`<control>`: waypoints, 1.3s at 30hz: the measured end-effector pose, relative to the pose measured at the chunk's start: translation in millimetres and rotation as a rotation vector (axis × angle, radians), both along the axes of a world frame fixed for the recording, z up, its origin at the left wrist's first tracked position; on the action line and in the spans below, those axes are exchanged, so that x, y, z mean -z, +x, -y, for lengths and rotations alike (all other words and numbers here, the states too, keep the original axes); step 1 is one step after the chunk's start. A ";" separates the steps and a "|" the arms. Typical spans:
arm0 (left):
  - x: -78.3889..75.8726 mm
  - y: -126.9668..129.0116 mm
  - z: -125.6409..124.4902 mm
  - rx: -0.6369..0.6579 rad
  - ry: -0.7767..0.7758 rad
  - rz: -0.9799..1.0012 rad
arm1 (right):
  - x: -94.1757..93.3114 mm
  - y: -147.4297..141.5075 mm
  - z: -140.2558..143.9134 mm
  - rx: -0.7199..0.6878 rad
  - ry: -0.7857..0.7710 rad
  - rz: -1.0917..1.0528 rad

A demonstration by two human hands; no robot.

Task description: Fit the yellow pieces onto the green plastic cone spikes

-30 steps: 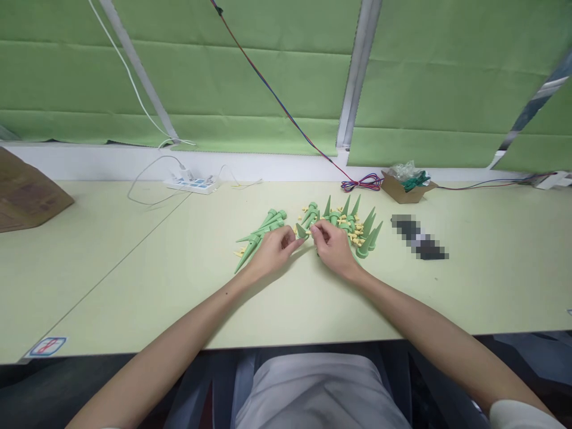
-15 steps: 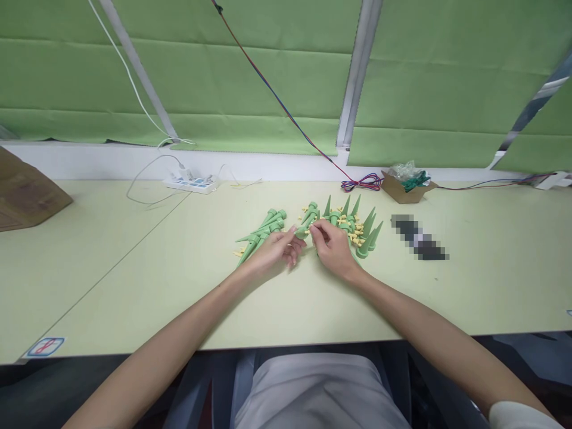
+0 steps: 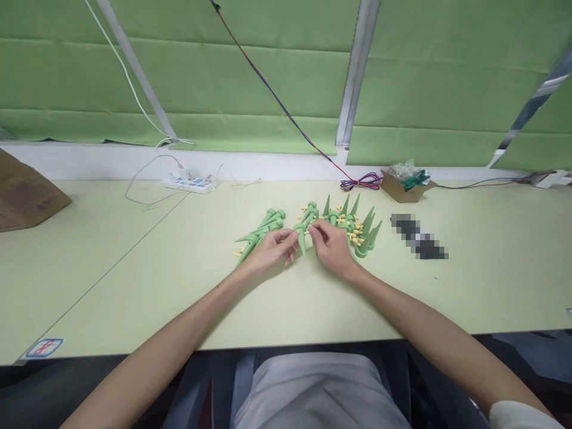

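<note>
My left hand is closed around the wide end of a green watering spike, whose pointed tip faces down toward me. Thumb and forefinger of my right hand are pinched beside that spike, where a bit of a small yellow valve shows between the hands. Its far end is hidden by my fingertips. Behind my left hand lies a pile of green spikes. More spikes with yellow valves fitted lie beyond and to the right of my right hand.
At the back stand a power strip and a small cardboard box with plastic bags and green ties. A coiled red-blue wire lies beside the box. A blurred dark object is at right, a brown carton at far left.
The spike in my left hand has turned, so its tip now points down toward me. My right hand has stayed nearly in place, still pinched beside it.
</note>
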State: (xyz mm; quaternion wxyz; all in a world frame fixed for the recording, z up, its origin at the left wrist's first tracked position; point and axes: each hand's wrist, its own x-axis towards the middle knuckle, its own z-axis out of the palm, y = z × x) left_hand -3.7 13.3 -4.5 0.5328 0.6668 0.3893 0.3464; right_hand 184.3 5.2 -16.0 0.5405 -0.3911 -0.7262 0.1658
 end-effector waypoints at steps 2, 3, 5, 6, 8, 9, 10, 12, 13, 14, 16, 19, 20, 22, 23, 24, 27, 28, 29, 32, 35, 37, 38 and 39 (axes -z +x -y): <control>-0.6 -1.5 -0.1 -0.029 0.071 -0.063 | 0.2 0.1 -0.4 0.005 -0.002 0.002; -0.6 -2.1 -0.1 -0.042 0.097 -0.082 | 0.4 0.2 -0.6 0.007 -0.005 0.003; -0.3 -3.0 -0.4 -0.056 0.135 -0.102 | 0.7 0.3 -1.0 0.011 -0.009 0.008; 0.1 -3.3 -0.7 -0.058 0.150 -0.110 | 0.8 0.4 -1.1 0.015 -0.008 0.011; 0.9 -3.8 -1.3 -0.059 0.172 -0.123 | 1.0 0.6 -1.3 0.022 -0.001 0.020; 1.1 -3.9 -1.6 -0.058 0.182 -0.127 | 1.1 0.7 -1.4 0.026 0.002 0.024; 0.9 -3.9 -1.7 -0.057 0.190 -0.128 | 1.1 0.7 -1.5 0.027 0.004 0.027; -0.6 -3.5 -1.3 -0.051 0.199 -0.119 | 1.1 0.8 -1.7 0.032 0.003 0.032; -2.0 -3.0 -0.6 -0.048 0.197 -0.108 | 1.1 0.8 -1.8 0.035 0.000 0.035; -3.8 -2.3 0.4 -0.048 0.190 -0.097 | 1.1 0.7 -1.8 0.038 -0.004 0.037; -7.7 -0.4 2.9 -0.059 0.164 -0.076 | 1.1 0.6 -1.5 0.041 -0.011 0.037; -11.8 1.9 5.9 -0.081 0.150 -0.056 | 0.7 0.1 -0.5 0.040 -0.028 0.038; -12.2 2.3 6.3 -0.088 0.152 -0.052 | 0.5 -0.1 0.0 0.041 -0.037 0.040; -11.5 2.3 6.2 -0.101 0.154 -0.046 | 0.1 -0.6 0.7 0.041 -0.056 0.041; -10.8 2.1 5.8 -0.105 0.155 -0.044 | 0.0 -0.9 1.0 0.040 -0.064 0.042; -10.0 1.9 5.4 -0.107 0.156 -0.042 | 0.0 -1.2 1.2 0.040 -0.068 0.042; -8.4 1.3 4.4 -0.108 0.159 -0.036 | 0.7 -1.8 1.3 0.035 -0.065 0.044; -8.4 1.3 4.3 -0.110 0.159 -0.036 | 1.0 -1.8 1.3 0.033 -0.065 0.044; -8.5 1.3 4.4 -0.115 0.159 -0.038 | 1.3 -1.8 1.3 0.030 -0.066 0.045; -8.8 1.6 4.9 -0.142 0.178 -0.053 | 1.4 -1.5 1.5 0.026 -0.077 0.046; -7.3 2.0 5.0 -0.175 0.211 -0.072 | 0.6 -1.3 1.6 0.029 -0.074 0.044; -5.6 2.3 4.9 -0.190 0.227 -0.082 | -0.1 -1.5 1.5 0.030 -0.072 0.043; -4.7 2.5 4.9 -0.198 0.235 -0.087 | -0.4 -1.6 1.5 0.031 -0.074 0.042; -4.0 2.7 5.0 -0.206 0.242 -0.091 | -0.6 -1.8 1.4 0.032 -0.076 0.043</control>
